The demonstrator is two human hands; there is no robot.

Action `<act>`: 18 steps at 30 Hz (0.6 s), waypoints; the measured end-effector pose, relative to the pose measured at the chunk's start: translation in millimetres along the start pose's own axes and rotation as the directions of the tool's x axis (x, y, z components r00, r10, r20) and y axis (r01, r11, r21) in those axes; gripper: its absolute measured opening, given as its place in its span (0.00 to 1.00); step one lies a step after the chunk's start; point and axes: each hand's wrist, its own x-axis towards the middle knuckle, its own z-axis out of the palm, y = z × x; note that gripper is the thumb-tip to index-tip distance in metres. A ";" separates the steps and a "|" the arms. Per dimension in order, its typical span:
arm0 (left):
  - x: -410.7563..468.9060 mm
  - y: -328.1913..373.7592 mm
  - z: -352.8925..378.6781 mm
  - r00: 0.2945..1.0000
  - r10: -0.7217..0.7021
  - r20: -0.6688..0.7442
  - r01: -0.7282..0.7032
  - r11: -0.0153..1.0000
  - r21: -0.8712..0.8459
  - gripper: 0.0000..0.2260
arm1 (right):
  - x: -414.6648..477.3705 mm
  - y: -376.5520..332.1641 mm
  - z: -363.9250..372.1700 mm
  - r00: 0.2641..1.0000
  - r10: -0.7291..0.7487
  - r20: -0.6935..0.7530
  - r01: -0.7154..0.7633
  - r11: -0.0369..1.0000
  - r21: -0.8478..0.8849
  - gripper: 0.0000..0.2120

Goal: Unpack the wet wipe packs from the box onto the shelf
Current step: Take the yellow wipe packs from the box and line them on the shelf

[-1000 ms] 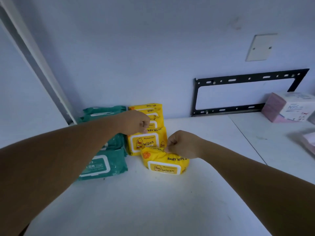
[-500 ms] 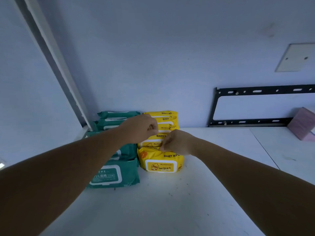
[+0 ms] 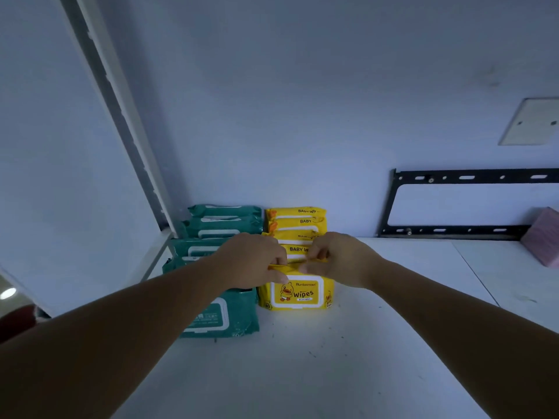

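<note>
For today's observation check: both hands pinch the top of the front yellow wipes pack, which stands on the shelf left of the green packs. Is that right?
Not quite. The head view shows the front yellow pack standing right of the green packs, not left. The rest holds: the left hand and right hand both pinch its top, on the shelf.

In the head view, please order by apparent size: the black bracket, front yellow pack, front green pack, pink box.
1. black bracket.
2. front yellow pack and front green pack: alike, unranked; the left arm hides part of the green.
3. pink box, cropped at the edge.
</note>
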 end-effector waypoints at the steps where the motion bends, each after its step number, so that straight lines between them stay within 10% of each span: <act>1: 1.2 0.1 -0.2 1.000 -0.007 0.010 0.007 1.000 0.008 0.19 | -4.9 3.4 -1.2 0.999 0.004 0.033 -0.003 1.000 -0.012 0.16; 18: -13.6 15.9 -13.6 0.995 -0.095 0.024 0.095 0.995 0.024 0.21 | -40.4 11.7 11.2 0.988 0.127 -0.085 -0.123 0.991 0.057 0.28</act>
